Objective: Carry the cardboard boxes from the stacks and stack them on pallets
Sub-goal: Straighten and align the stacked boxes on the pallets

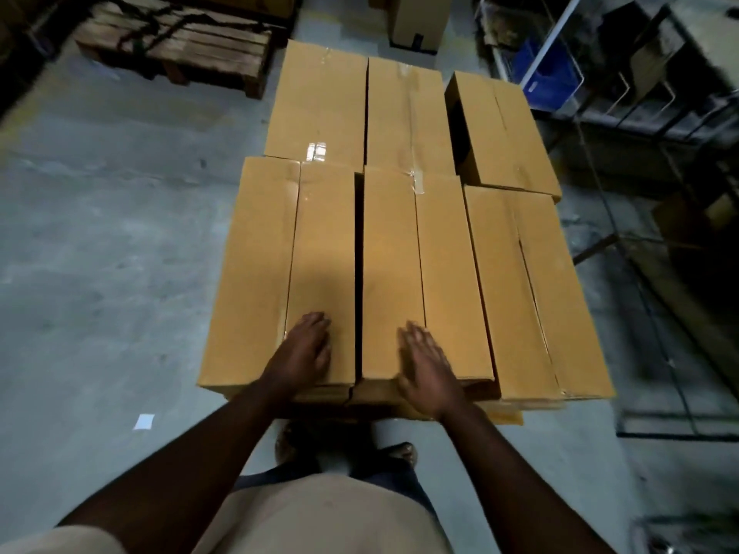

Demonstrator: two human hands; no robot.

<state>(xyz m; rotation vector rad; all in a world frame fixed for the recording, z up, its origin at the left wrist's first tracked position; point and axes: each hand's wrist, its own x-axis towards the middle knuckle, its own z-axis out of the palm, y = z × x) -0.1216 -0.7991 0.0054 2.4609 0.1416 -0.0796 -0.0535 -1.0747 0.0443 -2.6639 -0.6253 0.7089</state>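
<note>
Several long tan cardboard boxes lie side by side in two rows right in front of me, stacked on lower boxes. My left hand (pixel 304 347) rests flat, fingers straight, on the near end of the near-left box (pixel 276 253). My right hand (pixel 426 363) lies open on the near end of the near-middle box (pixel 420 253), its fingers a little blurred. A dark gap separates these two boxes. A third near box (pixel 536 289) lies to the right. The far row holds three more boxes (pixel 320 101). The pallet under the stack is hidden.
A wooden pallet (pixel 176 46) with dark straps on it stands at the back left. One upright carton (pixel 418 22) stands at the back. Metal racking (pixel 624 113) with a blue crate (pixel 548 70) lines the right side. Bare concrete floor (pixel 100 233) spreads to the left.
</note>
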